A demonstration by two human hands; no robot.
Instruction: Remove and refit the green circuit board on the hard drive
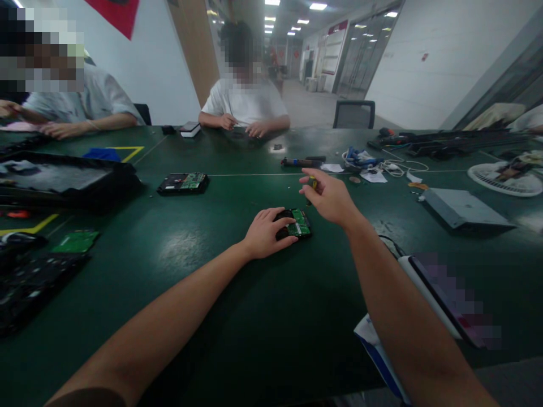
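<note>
Near the middle of the green table, a hard drive (300, 222) lies flat with its green circuit board facing up. My left hand (266, 233) grips it from the left, fingers over the top and thumb along the near edge. Just right of the drive and slightly above it is my right hand (331, 196), its fingers closed round a small screwdriver (314, 183) with a yellow handle. The screwdriver's tip points down beside the drive's far right corner; whether it touches anything I cannot tell.
A second hard drive (183, 183) lies left of centre. A black casing (63, 181) and a green circuit board (76, 241) are at left. Cables (360, 158), a grey metal box (466, 208) and a tablet-like device (441, 294) are at right. Two people sit across the table.
</note>
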